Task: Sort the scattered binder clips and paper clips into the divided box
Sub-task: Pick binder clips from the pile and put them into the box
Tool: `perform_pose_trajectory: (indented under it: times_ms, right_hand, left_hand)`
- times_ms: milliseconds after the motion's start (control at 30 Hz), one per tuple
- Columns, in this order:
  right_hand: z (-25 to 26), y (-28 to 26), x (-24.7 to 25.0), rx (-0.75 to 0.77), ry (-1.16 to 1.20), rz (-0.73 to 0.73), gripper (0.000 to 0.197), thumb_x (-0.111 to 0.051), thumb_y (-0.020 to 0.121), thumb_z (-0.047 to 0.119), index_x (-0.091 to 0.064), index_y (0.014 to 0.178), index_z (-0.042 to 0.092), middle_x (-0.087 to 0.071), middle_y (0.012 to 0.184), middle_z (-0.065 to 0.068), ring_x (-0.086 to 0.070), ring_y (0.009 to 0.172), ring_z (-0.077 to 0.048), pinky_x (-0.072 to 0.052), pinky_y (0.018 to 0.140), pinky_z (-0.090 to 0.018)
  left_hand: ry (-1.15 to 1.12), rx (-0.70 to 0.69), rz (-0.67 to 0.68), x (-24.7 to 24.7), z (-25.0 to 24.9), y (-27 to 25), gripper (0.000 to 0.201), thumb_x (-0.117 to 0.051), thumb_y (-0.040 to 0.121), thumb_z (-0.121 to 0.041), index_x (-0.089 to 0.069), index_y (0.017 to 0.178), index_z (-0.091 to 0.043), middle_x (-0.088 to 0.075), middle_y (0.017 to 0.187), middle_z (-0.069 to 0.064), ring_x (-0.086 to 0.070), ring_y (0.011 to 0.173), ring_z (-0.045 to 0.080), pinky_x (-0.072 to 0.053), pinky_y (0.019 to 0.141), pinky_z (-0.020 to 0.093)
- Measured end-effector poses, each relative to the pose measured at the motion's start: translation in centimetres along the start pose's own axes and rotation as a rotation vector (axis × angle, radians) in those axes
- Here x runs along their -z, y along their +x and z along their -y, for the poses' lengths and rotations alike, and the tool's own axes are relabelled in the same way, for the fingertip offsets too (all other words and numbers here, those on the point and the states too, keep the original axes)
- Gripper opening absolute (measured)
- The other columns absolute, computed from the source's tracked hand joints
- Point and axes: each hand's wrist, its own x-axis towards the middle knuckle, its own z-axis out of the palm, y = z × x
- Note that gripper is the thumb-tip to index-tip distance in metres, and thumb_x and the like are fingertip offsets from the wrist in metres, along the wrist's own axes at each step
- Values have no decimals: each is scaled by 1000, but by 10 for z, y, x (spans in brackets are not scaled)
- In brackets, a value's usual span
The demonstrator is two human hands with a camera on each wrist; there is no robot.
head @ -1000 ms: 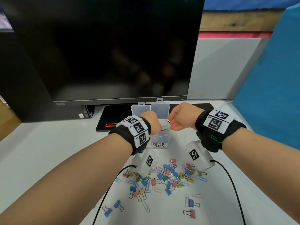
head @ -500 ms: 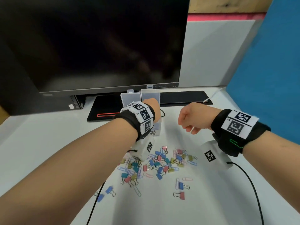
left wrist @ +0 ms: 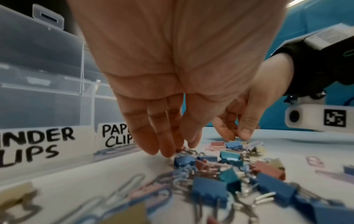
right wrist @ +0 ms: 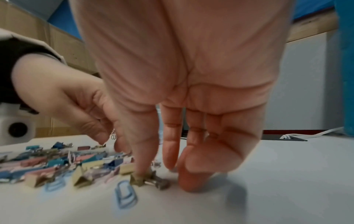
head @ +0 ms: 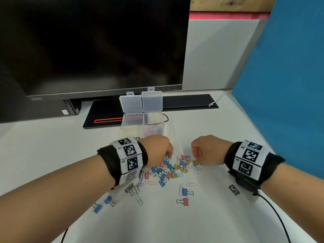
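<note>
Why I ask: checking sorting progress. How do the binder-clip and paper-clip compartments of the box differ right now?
The paper clips compartment holds some pastel paper clips; the binder clips compartment looks empty. The binder clips compartment sits on the person's left, the paper clips compartment on the right, each hand-labelled accordingly. Both are clear plastic with their lids open.

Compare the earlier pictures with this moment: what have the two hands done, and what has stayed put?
Both hands have come back from the box to the pile of clips. The left hand reaches its far edge; the right hand touches a yellow binder clip. The box and its open lids are unmoved.
</note>
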Motion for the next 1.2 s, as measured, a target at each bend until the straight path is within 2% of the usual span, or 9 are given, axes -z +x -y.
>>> perform_pose_trajectory:
  times_ms: [100,267,400,500,667,800,1033,1100,1200]
  right_hand:
    - [5,3,-3,18,-26,-11,13,-63,83,25,-57,90,15,-57,94,1,-52,82,-17,-40,64,-22]
    - [7,7,-2,39,-80,-7,19,-58,88,16,-64,103,7,-65,111,-8,-50,85,-17,-39,66,-22]
    - [5,6,-1,16,-81,-17,10,-58,87,22,-61,91,14,-65,102,-5,-52,83,-17,-39,60,-20]
    - [3,6,-2,6,-134,-23,7,-57,86,23,-54,86,17,-61,97,-4,-52,84,-19,-42,69,-24]
    - [-7,3,2,-57,-120,-15,13,-58,87,21,-61,93,10,-66,99,-9,-54,83,-20,-41,62,-23]
    - [-17,-1,5,-82,-70,-33,11,-58,89,22,-57,90,11,-53,74,2,-50,79,-19,-34,53,-14]
    - [-15,-7,2,42,57,-175,4,-60,84,17,-61,87,15,-56,86,4,-53,81,-16,-39,64,-20]
    - [-5,-6,-4,88,61,-160,10,-60,85,22,-64,91,15,-56,86,4,-53,82,-16,-40,70,-22]
    - [8,0,-7,94,31,-145,25,-62,85,32,-59,103,14,-52,89,3,-50,82,-16,-38,64,-22]
  left_hand:
    - [24,14,-10,-1,-1,4,42,-47,90,-1,-61,127,-16,-56,126,5,-55,114,25,-47,99,38]
    - [21,54,-28,-2,-5,10,36,-48,91,-6,-61,124,-10,-55,126,9,-56,112,28,-48,97,39]
    - [-56,-23,-144,0,-17,13,33,-48,94,-15,-59,125,-17,-52,124,5,-55,109,25,-49,94,40]
    - [-67,-78,-75,3,-30,22,34,-54,93,-15,-59,125,-20,-55,121,7,-55,109,24,-48,92,34]
    - [-52,-79,-43,4,-37,34,27,-59,88,-5,-66,113,-14,-65,113,5,-61,99,21,-49,83,28]
    - [-88,-62,-77,5,-32,33,18,-54,89,-8,-70,98,-11,-68,102,1,-54,81,13,-44,72,22]
    - [-169,9,-174,11,-18,30,19,-49,89,-6,-67,93,-9,-68,98,4,-52,80,13,-45,76,25]
    - [-160,31,-197,11,-16,31,19,-47,89,-4,-65,93,-10,-67,98,4,-50,81,14,-42,74,23]
    - [-148,58,-166,9,-17,31,19,-47,89,-3,-62,96,-11,-65,100,5,-55,87,19,-42,74,24]
